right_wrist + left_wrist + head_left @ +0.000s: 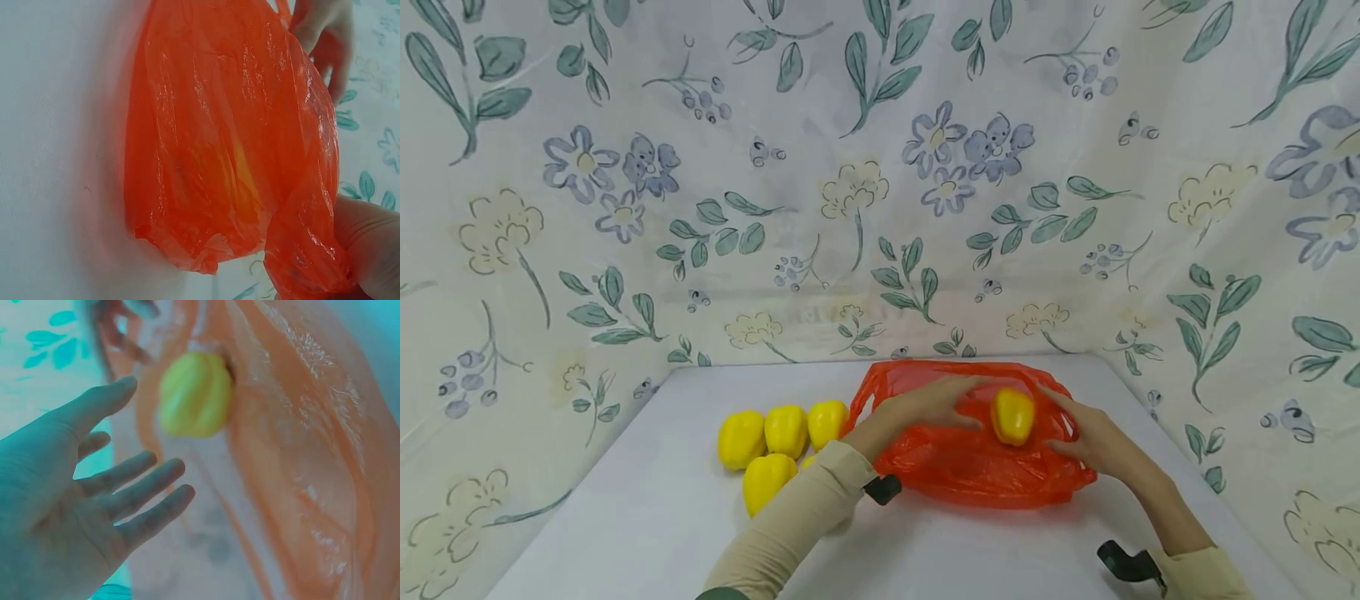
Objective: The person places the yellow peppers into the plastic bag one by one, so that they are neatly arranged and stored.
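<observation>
Several yellow peppers (pixel 742 440) are clustering at left on the white worktop (pixel 625 517), and my beige left sleeve (pixel 790 521) is cutting right across, partly hiding them! Behind, flower-printed cloth (pixel 850 208) is spreading wide. The thin red plastic bag (pixel 977 479) is sprawling, crinkled and shiny. My left hand (pixel 936 404) is hovering empty, fingers extended; my right hand (pixel 1097 437) is curving loosely at the bag's edge, thumb and fingers parted. Between them, one smooth, lobed pepper (pixel 1013 417) is showing against the red film, slightly blurred.
</observation>
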Action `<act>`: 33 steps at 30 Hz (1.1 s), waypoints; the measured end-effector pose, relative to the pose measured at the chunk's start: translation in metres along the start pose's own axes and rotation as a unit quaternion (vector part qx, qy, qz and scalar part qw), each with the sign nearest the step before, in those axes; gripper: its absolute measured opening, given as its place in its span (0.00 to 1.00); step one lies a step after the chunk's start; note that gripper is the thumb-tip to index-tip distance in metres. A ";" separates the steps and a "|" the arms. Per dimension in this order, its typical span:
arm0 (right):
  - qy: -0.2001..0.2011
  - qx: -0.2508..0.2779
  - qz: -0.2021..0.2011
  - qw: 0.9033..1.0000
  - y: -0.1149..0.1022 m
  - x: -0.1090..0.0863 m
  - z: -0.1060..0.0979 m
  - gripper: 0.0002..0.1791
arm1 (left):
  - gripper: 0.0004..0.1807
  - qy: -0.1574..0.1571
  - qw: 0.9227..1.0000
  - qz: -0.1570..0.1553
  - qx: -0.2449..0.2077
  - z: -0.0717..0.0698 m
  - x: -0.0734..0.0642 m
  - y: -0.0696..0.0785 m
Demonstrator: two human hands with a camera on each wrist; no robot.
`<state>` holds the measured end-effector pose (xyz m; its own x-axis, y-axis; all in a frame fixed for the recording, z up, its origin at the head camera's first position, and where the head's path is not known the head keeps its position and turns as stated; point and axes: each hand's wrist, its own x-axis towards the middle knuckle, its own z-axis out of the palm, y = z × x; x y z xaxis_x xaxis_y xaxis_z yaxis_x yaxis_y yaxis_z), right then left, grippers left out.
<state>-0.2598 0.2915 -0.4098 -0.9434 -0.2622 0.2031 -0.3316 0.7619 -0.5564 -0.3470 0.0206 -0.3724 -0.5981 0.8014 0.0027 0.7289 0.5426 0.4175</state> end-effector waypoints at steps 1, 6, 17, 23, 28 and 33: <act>0.003 -0.002 -0.001 1.000 0.000 0.000 0.000 0.45 | 0.41 0.001 1.000 0.008 0.000 -0.002 -0.005 0.000; 0.011 -0.007 0.000 1.000 0.000 -0.001 0.001 0.44 | 0.41 0.016 1.000 0.015 -0.019 -0.020 -0.036 0.007; -0.005 0.013 0.018 1.000 0.001 0.000 0.003 0.48 | 0.43 0.112 0.992 0.007 -0.056 -0.049 -0.104 -0.013; -0.009 0.023 0.020 0.999 0.002 0.000 0.003 0.50 | 0.45 0.158 0.985 -0.018 -0.074 -0.057 -0.138 -0.029; -0.009 0.022 0.019 1.000 0.000 0.001 0.001 0.50 | 0.45 0.197 0.978 -0.028 -0.069 -0.059 -0.164 -0.040; -0.012 0.029 0.025 0.999 -0.001 0.000 0.000 0.51 | 0.44 0.227 0.971 -0.040 -0.062 -0.057 -0.188 -0.055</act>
<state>-0.2599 0.2906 -0.4094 -0.9585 -0.2395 0.1546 -0.2833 0.7388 -0.6115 -0.2934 -0.1737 -0.3443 -0.7574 0.5485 0.3542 0.6447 0.5421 0.5390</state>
